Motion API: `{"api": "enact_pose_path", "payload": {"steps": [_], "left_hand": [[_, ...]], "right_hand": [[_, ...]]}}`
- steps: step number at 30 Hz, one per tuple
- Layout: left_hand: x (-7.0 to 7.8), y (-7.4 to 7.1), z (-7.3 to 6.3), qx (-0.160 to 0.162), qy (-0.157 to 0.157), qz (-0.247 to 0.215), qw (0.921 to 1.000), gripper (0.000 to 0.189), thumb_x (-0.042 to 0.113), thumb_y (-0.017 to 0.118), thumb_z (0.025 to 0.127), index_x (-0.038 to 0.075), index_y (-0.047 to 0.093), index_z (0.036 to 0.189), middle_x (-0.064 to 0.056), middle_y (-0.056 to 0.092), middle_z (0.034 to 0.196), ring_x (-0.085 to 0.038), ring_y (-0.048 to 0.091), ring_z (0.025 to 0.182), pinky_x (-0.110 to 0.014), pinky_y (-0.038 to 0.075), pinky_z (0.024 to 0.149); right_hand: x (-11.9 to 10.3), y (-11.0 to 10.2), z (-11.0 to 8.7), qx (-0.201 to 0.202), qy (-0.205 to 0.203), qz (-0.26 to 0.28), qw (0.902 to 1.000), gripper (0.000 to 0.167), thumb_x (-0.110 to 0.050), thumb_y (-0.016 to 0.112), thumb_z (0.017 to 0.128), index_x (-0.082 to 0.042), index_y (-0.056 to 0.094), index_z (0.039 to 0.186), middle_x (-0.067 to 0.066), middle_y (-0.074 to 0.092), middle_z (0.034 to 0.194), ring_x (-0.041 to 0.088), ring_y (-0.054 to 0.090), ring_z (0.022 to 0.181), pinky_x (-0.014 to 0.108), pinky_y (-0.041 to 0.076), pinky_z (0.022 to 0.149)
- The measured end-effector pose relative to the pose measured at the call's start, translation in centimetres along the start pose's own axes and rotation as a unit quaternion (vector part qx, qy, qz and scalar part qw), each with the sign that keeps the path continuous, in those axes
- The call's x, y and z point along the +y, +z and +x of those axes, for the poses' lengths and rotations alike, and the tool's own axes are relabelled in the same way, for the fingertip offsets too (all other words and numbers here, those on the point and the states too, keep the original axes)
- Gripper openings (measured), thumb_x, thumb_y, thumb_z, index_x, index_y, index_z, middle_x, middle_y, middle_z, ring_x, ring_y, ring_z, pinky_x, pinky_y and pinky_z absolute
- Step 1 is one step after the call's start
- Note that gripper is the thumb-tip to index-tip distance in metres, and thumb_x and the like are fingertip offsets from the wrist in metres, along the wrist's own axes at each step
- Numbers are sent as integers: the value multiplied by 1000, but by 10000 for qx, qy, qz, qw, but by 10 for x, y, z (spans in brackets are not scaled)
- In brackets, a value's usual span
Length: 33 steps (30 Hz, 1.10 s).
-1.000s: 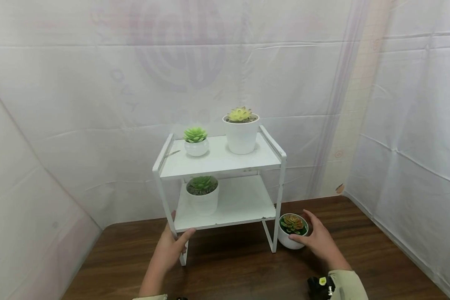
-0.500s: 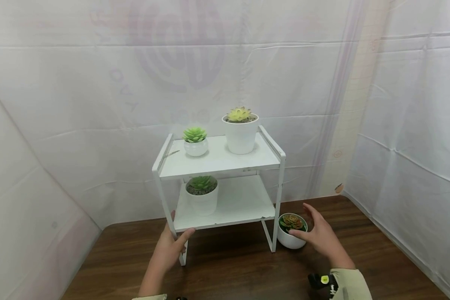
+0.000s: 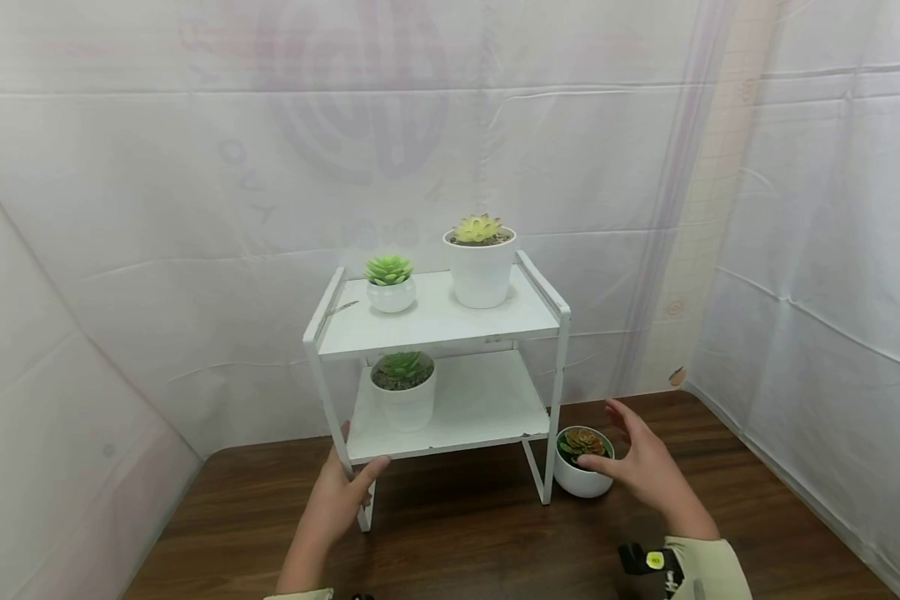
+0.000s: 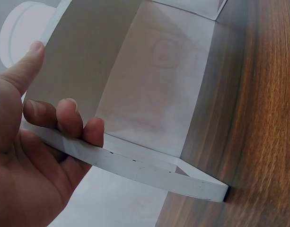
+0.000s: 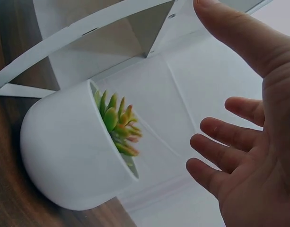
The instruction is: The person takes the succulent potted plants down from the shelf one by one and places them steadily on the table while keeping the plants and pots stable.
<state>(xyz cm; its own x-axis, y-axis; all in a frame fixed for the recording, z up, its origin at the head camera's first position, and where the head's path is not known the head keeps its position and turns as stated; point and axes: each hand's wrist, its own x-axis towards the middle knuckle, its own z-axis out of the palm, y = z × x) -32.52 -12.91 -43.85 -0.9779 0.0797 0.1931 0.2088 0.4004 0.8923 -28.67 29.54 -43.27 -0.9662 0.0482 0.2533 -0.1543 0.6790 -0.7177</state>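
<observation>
Nearby, the left hand (image 3: 337, 497) curls its fingers round the left front upright of a white, metal-looking, two-tier shelf (image 3: 487, 400), thumb at the lower board's edge. The right hand (image 3: 648, 473) is spread wide and holds nothing, its fingers apart from a white, smooth, round-bottomed pot (image 3: 579, 481) with an orange-and-green rosette succulent (image 5: 118, 125). That pot stands upright on the dark brown wood-grain table (image 3: 465, 550), just beside the shelf's right front leg. It looks stiff and probably light — smooth enough to slip, perhaps brittle if ceramic — so the best hold seems round the curved wall below the rim, sparing the leaves. Farther back, a white dark-green-planted pot (image 3: 411, 407) sits on the lower board; a small round white pot (image 3: 392, 297) and a tall tapered white pot (image 3: 482, 277) stand above, before a white sheet (image 3: 195, 208).
</observation>
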Motion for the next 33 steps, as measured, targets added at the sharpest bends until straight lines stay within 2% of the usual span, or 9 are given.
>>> {"api": "enact_pose_path", "payload": {"steps": [5,14,22,33], "left_hand": [[0,0,0,-11,3,-29,10000,86,49,67,86,23,19,153,-14,59,108,-15,52,61,-31,52,54],[1,1,0,15,-10,10,10000,85,47,67,86,23,20,153,-14,59,108,-19,54,61,-32,52,53],[1,1,0,24,-2,-3,10000,82,43,68,88,24,20,153,-12,59,107,-17,53,60,-33,52,53],[1,1,0,23,10,2,10000,83,45,67,88,23,20,153,-13,59,106,-18,53,60,-32,52,52]], "right_hand": [[-7,-4,-2,55,-84,69,9999,103,-50,78,77,-6,23,152,25,36,150,44,37,136,59,39,105],[-17,-8,-6,222,-382,55,9990,94,-42,79,80,-5,28,150,24,42,145,41,42,132,58,41,103],[-25,-10,-10,359,-598,42,9976,89,-35,80,80,-6,31,149,21,47,141,39,47,128,57,44,101],[-36,-12,-16,431,-891,-115,9950,86,-38,78,81,-8,33,148,17,51,138,36,51,125,52,47,97]]}}
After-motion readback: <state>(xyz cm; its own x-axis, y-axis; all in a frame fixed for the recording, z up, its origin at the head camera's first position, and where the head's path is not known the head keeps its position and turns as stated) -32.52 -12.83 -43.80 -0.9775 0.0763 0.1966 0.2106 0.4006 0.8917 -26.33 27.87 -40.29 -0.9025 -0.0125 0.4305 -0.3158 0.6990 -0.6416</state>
